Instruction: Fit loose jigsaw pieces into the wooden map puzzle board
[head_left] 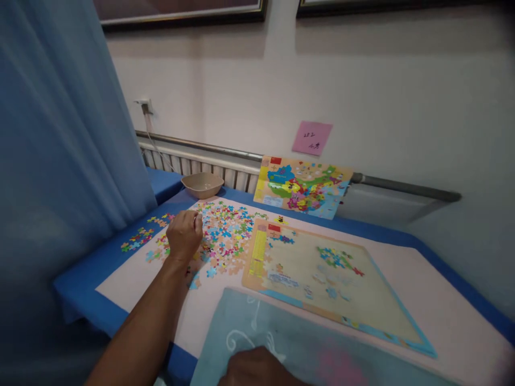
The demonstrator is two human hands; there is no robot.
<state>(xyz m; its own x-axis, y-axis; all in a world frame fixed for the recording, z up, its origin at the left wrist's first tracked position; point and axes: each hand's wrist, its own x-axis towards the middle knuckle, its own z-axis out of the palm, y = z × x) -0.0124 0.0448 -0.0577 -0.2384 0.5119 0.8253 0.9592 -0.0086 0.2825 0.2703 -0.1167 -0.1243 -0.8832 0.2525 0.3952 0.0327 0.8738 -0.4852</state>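
The left hand (184, 236) hung at the near edge of one large loose heap of jigsaw pieces (227, 238). Its fingers (195, 225) were curled down and bunched together, their tips hidden behind the hand, so it could not be told whether they pinched a piece. The right hand (253, 367) lay at the bottom edge of the view on one pale blue mat (317, 343), and its fingers were out of sight, so their state could not be told either.

The heap lay on a pale sheet (137, 284) covering a blue-edged table (80, 292). One smaller cluster of pieces (138, 239) sat to its left on the blue edge. To its right lay one partly filled map board (317, 273), flat, with pieces grouped on it in two main patches.

Behind these stood one beige bowl (202, 185) and one finished map board (301, 187), tilted back against a rail (402, 187). Above them were one pink note (311, 138) on the wall and two framed pictures (181, 8). One blue curtain (60, 134) hung on the left.
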